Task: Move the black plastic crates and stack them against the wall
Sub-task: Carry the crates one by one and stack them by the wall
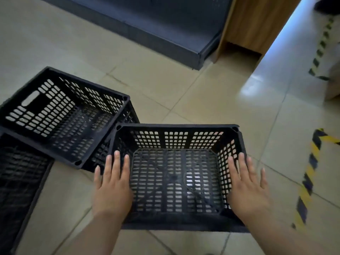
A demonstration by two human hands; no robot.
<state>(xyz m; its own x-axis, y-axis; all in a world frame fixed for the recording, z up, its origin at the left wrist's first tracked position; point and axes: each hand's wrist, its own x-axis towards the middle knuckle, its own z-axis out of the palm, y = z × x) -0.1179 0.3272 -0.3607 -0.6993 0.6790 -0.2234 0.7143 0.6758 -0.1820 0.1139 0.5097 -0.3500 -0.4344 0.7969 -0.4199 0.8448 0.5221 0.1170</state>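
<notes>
A black perforated plastic crate stands open side up on the tiled floor right in front of me. My left hand lies flat over its left rim, fingers spread. My right hand lies flat over its right rim, fingers spread too. Neither hand has curled around the rim. A second black crate sits to the left, turned at an angle, its corner touching the first crate. Part of a third black crate shows at the far left edge, under the second crate's near rim.
A dark metal shelf base runs along the back, with a wooden panel beside it. Yellow-and-black striped tape marks the floor on the right. Bare beige tiles lie between the crates and the shelf.
</notes>
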